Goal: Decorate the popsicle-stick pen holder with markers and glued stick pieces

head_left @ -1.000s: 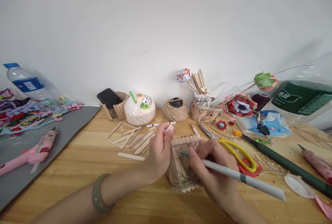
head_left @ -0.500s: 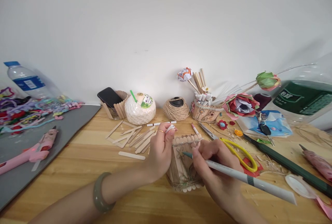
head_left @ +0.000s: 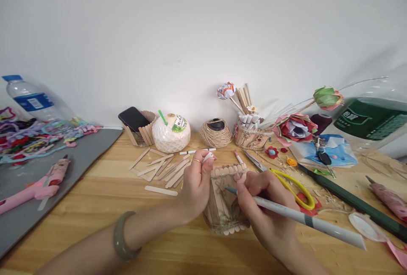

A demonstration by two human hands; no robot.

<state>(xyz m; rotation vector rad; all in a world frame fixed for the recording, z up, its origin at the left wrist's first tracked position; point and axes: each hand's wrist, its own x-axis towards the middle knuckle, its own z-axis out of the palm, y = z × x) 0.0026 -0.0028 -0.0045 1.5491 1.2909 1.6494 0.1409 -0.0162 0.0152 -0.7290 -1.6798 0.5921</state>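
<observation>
A small box made of wooden craft sticks (head_left: 219,207), trimmed with twine, stands tilted between my hands near the front of the table. My right hand (head_left: 270,207) is closed round a white marker (head_left: 286,209). Its grey-green tip points at the box's front panel, where a faint flower-like outline shows; whether the tip touches the wood I cannot tell. My left hand (head_left: 197,186) is at the box's left side, thumb and fingers pinched on a small white marker cap (head_left: 208,157). Some of its fingers are hidden behind the box.
Loose craft sticks (head_left: 171,171) lie left of the box. Behind stand a coconut (head_left: 171,134), a twine ball (head_left: 216,134) and a decorated stick holder (head_left: 252,138). Yellow-handled scissors (head_left: 295,188) and a green rod (head_left: 346,198) lie right. A pink glue gun (head_left: 41,188) rests on a grey board (head_left: 85,162).
The marker tip has shifted slightly right and down over the box's panel. My left hand stays at the box with the cap. The view has drifted a little.
</observation>
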